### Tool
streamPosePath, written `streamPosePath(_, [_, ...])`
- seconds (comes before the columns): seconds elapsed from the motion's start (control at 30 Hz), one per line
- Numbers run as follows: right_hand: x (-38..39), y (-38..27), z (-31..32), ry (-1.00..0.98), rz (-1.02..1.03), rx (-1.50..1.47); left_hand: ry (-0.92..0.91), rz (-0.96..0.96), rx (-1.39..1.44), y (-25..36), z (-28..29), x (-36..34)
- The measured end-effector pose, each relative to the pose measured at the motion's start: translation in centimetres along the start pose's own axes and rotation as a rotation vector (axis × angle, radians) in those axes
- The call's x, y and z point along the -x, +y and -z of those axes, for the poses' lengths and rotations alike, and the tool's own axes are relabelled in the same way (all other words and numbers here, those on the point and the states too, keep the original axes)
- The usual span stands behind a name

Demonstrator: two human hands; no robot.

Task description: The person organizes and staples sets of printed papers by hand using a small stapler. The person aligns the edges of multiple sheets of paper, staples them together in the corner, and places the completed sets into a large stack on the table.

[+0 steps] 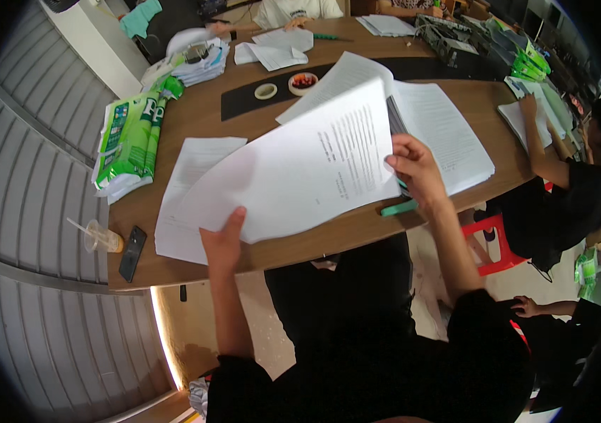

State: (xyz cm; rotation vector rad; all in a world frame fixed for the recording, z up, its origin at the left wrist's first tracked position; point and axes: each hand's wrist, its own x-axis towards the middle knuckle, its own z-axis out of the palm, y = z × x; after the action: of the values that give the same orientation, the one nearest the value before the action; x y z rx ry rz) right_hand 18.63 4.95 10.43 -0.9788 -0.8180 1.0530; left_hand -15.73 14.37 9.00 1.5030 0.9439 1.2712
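Note:
A printed paper sheet [293, 169] spans the space between my two hands above the table, bowed along its length. My right hand [413, 166] pinches its right edge between thumb and fingers. At its lower left corner, my left hand [224, 240] grips with the thumb on top; the other fingers are hidden beneath. Under the sheet's left end lies a stack of pages [198, 158] on the table. Another thick paper stack [448, 134] rests to the right, behind my right hand. Close below that hand a green tool-like object [399, 207] shows in part.
Green paper-ream wrappers [131, 137] sit at the left edge. A plastic drink cup [103, 238] and a black phone [132, 254] are at the near left corner. Beyond the sheet are a tape roll [266, 91] and a small red-filled bowl [303, 83]. Other people work around the table [498, 127].

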Motion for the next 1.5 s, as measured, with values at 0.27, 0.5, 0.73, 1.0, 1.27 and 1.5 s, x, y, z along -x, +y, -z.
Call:
streamPosePath(0.27, [-0.7,-2.2,-2.6,-0.064,0.2,0.327,0.05,-0.066,0.019,0.6,-0.4,0.1])
streamPosePath(0.5, [-1.0,1.6,-0.4,-0.041,0.045,0.534,0.062,-0.058,-0.204,-4.0,-1.0,1.4])
streamPosePath(0.73, [-0.2,-1.5,-0.4,-0.081,0.19,0.804,0.07,-0.05,-0.118,-3.7,-1.0,1.5])
streamPosePath(1.0, [-1.2,2.2,2.2,-0.119,0.182,0.972,0.033,0.15,-0.263,-3.6,-2.6,1.5])
streamPosePath(1.27, [-0.9,1.7,2.0,-0.084,0.21,1.04,-0.115,0.088,-0.414,-3.9,-1.4,2.6])
streamPosePath(1.5, [-1.1,1.9,2.8,-0.145,0.24,1.056,-0.18,0.149,-0.411,-3.7,-1.5,1.8])
